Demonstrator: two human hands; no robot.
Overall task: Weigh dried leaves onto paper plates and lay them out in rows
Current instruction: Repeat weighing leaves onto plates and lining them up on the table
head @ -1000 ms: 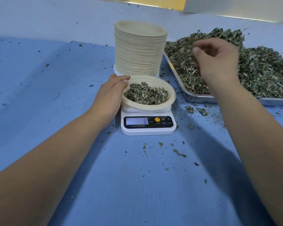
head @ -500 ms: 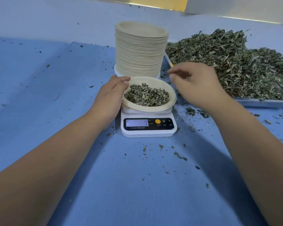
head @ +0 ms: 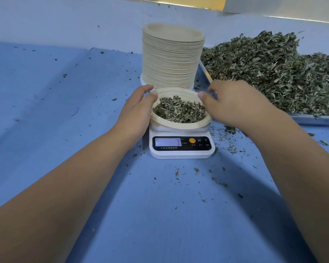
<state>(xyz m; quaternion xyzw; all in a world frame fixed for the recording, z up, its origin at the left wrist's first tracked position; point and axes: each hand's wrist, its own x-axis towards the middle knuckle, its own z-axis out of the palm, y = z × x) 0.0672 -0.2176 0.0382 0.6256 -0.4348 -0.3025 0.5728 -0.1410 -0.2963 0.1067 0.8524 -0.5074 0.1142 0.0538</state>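
Observation:
A paper plate (head: 180, 125) filled with dried leaves (head: 179, 111) sits on a small white scale (head: 181, 147) at the centre. My left hand (head: 136, 111) grips the plate's left rim, thumb over the edge. My right hand (head: 234, 105) holds the right rim, thumb on top. A tall stack of empty paper plates (head: 171, 57) stands just behind the scale. A big heap of dried leaves (head: 277, 71) fills a metal tray (head: 315, 120) at the right.
The table is covered with a blue cloth (head: 65, 111) that has a raised fold at the left. Loose leaf crumbs (head: 218, 181) lie scattered in front of and to the right of the scale.
My right hand left the leaf heap, came leftward and took hold of the plate's right rim. My left hand stayed on the left rim. The scale reading dropped from 8 to 7.

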